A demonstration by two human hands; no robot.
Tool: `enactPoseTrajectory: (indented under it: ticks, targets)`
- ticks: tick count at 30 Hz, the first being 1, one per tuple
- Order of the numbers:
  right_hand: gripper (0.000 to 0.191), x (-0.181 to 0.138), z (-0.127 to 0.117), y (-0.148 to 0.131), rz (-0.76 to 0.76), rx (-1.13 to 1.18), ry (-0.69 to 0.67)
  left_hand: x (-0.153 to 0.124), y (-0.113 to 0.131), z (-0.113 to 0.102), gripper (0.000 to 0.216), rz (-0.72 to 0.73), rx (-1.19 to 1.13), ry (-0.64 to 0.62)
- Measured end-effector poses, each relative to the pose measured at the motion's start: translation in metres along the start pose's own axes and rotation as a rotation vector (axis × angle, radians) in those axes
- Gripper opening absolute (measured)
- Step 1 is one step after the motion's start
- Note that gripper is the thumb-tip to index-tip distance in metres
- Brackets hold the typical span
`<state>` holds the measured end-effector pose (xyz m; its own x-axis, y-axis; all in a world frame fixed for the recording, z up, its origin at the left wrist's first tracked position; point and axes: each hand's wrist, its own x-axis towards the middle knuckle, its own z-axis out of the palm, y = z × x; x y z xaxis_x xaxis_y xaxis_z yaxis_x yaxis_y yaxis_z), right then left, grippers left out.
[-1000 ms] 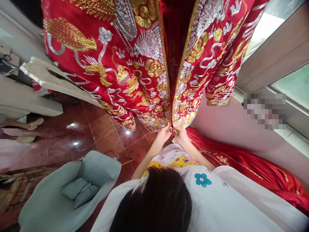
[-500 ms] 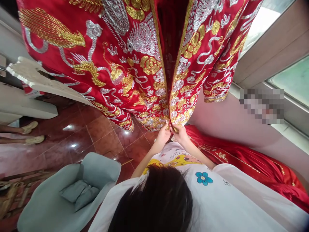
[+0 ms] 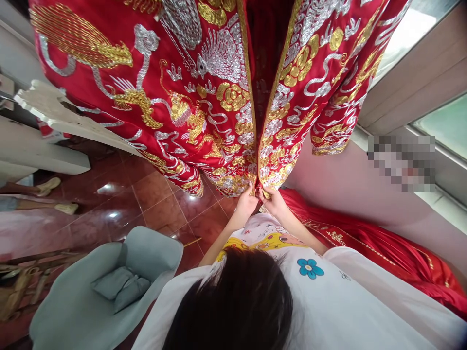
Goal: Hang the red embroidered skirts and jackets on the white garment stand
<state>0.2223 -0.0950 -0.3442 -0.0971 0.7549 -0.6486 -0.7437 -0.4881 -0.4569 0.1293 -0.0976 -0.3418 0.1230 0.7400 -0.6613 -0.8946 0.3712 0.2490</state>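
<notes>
Left hand (image 3: 247, 200), right hand (image 3: 274, 200): fingers (image 3: 250, 186) clamped on jacket (image 3: 204, 97) at hem (image 3: 233, 187) — floor (image 3: 156, 199) shows leftward.

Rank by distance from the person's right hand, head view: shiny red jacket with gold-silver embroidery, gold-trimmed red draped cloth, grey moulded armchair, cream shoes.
Nearest to the right hand first:
1. Red jacket: in the hand, at its front hem.
2. Draped cloth: just to the hand's right.
3. Armchair: lower left.
4. Cream shoes: far left.
</notes>
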Motion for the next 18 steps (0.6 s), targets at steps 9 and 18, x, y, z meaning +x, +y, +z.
enactPoseTrajectory:
  ticks: [9,18]
  targets:
    - [0.008,-0.0001,-0.0005,-0.003,0.069,-0.029,-0.045,0.0004,-0.005,0.0016,0.025,0.037,0.048,-0.052]
    - [0.015,-0.0056,0.003,-0.0029,-0.008,-0.07,-0.044,-0.0045,-0.0006,-0.0011,0.023,0.076,0.121,-0.088]
